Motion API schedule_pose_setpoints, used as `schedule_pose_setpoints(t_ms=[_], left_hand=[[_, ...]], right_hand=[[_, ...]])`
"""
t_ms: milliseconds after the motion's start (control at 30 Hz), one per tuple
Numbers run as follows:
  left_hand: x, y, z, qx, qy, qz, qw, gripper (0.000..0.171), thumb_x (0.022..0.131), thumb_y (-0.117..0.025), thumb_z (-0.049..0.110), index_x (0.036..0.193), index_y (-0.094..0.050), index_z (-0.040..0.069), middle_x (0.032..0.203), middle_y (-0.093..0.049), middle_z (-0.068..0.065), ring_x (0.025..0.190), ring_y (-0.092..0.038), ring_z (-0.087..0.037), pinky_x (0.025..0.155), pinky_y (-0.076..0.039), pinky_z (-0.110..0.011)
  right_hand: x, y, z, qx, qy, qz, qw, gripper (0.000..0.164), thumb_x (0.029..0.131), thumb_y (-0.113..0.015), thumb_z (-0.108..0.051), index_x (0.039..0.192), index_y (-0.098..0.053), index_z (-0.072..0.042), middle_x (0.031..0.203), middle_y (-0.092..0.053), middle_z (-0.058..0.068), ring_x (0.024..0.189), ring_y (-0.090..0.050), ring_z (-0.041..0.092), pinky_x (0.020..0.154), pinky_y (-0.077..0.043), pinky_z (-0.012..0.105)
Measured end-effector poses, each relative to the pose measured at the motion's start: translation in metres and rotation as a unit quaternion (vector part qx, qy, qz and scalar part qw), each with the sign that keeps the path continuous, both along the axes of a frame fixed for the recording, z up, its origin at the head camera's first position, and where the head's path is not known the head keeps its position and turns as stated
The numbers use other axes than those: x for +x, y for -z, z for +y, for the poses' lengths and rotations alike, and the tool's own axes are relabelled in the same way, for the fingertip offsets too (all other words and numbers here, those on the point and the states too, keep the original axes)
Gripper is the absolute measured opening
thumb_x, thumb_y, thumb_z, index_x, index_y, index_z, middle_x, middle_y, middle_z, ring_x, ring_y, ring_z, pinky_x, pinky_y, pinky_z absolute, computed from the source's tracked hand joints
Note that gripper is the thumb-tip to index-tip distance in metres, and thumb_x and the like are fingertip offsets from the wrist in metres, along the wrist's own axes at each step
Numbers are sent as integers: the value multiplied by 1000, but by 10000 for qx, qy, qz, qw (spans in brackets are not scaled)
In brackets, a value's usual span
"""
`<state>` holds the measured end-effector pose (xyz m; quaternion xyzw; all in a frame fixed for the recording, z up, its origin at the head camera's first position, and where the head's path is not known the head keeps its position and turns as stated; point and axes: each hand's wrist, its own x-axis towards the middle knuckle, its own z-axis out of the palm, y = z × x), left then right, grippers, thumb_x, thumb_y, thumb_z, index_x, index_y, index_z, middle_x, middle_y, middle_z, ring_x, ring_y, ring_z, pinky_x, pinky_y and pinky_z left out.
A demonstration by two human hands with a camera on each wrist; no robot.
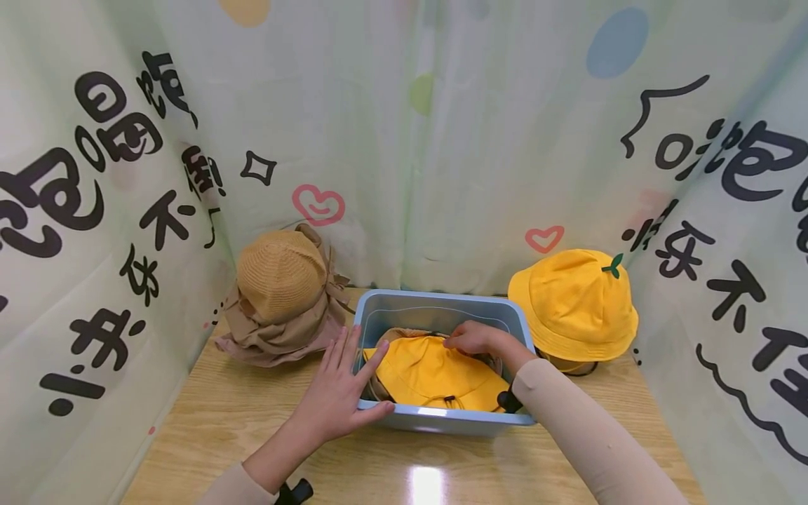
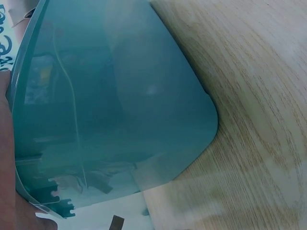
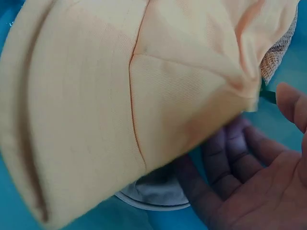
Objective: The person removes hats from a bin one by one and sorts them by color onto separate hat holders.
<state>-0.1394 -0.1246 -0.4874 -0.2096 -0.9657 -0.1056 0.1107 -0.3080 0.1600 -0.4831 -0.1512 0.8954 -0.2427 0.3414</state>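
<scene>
A pale blue plastic box (image 1: 435,423) stands on the wooden table with a yellow bucket hat (image 1: 435,372) lying inside, its brim toward the front. My left hand (image 1: 341,393) rests on the box's left rim, fingers straight and spread. Seen from the left wrist, the box's outer wall (image 2: 120,96) fills most of the picture. My right hand (image 1: 472,339) reaches into the box and holds the hat at its far edge. In the right wrist view its fingers go behind the yellow fabric (image 3: 86,115), and the thumb is by the green sprout (image 3: 268,96).
Left of the box stands a stack of brown and straw hats (image 1: 280,280). On the right sits another yellow bucket hat (image 1: 571,308) with a green sprout, over further headwear. Inside the box, a grey-rimmed hat (image 3: 158,191) shows under the yellow one. Printed curtains (image 1: 353,140) enclose the table.
</scene>
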Motion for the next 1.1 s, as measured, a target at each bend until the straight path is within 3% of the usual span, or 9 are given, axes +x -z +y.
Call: schedule_pose_setpoints(t_ms=[167, 467, 767, 933, 1100], left_hand=[[0, 1, 0, -27, 11, 42, 10000, 91, 88, -45, 79, 161, -14, 33, 164, -9, -27, 151, -7, -45, 117, -22, -62], [0, 1, -1, -58, -8, 31, 10000, 91, 88, -44, 79, 161, -17, 33, 164, -9, -27, 151, -7, -45, 118, -20, -61], [-1, 1, 0, -121, -32, -38, 9999, 94, 88, -42, 80, 161, -9, 32, 164, -7, -26, 152, -3, -44, 120, -17, -59], [0, 1, 0, -120, -26, -32, 9999, 93, 88, -41, 80, 161, -10, 31, 164, -7, -26, 152, -1, -44, 120, -16, -59], [0, 1, -1, -81, -2, -29, 10000, 93, 88, -43, 80, 161, -16, 29, 164, -7, -27, 152, -2, -45, 119, -16, -60]], right_hand=[[0, -1, -2, -132, 46, 136, 9998, 35, 101, -58, -30, 121, -70, -4, 115, -68, 8, 94, -59, 18, 86, -50, 34], [2, -6, -9, -135, 66, 404, 9991, 27, 99, -62, -29, 97, -75, -6, 77, -61, 1, 69, -52, 15, 64, -42, 25], [2, -7, -13, -83, -81, 1133, 9935, 31, 98, -63, -31, 116, -70, -6, 109, -68, 8, 93, -57, 22, 86, -49, 38], [1, -12, -14, 38, -31, 1419, 9899, 23, 95, -67, -28, 105, -75, -9, 95, -69, 4, 82, -57, 20, 74, -50, 32], [5, -24, -13, 56, 171, 1403, 9899, 22, 93, -69, -32, 94, -74, -10, 80, -64, 3, 72, -55, 19, 63, -47, 28]])
